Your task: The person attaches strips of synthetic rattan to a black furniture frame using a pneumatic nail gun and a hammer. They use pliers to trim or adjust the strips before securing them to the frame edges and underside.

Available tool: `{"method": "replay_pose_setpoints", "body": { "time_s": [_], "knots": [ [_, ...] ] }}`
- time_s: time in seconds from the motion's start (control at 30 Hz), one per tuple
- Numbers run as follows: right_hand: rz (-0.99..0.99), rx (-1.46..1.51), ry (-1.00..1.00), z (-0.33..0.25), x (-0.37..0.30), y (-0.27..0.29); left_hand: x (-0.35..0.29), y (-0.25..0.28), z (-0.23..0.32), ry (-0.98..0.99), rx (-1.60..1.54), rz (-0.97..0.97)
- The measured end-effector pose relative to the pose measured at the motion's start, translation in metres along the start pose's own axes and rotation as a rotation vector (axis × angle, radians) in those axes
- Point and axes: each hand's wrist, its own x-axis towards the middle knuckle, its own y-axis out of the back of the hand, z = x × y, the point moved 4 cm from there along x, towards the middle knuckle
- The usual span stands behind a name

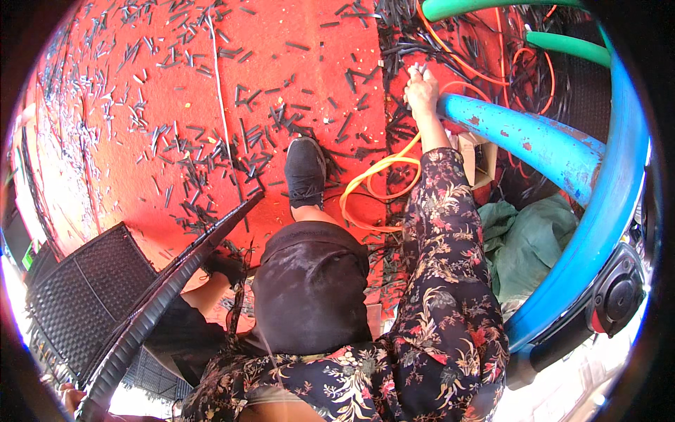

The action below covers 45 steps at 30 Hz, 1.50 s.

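Note:
At the lower left rim, my left hand (72, 398) shows only in part, its fingers bent against a black woven wicker piece (105, 288). The wicker piece has a thick wrapped edge (151, 309) and leans upward beside my left leg. My right arm stretches far forward in a flowered sleeve. My right hand (422, 91) is closed near the end of a worn blue post (520, 133); what its fingers hold is too small to make out. A yellow-orange hose (369, 184) loops beside that forearm.
Black strip offcuts (193, 179) litter the red floor covering (281, 63). My dark shoe (306, 169) rests among them. To the right are a curved blue frame (626, 162), green tubes (569, 48), a green cloth bag (534, 235) and an open cardboard box (484, 163).

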Motion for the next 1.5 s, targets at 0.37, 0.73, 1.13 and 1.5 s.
{"method": "replay_pose_setpoints", "body": {
  "time_s": [0.37, 0.73, 1.13, 1.5],
  "knots": [
    [-0.233, -1.215, 0.027, 0.004, -0.024, -0.019, -0.015, 0.006, -0.009, 0.022, -0.009, -0.011],
    [-0.633, 0.505, -0.100, -0.103, -0.122, -0.035, -0.059, 0.027, -0.017, 0.019, -0.090, 0.000],
    [-0.905, 0.493, 0.429, -0.224, -0.414, -0.010, -0.146, 0.022, 0.033, -0.284, -0.109, 0.152],
    [-0.502, 0.492, 0.792, -0.325, -0.444, -0.041, -0.165, 0.001, 0.085, -0.632, -0.359, 0.239]
  ]
}}
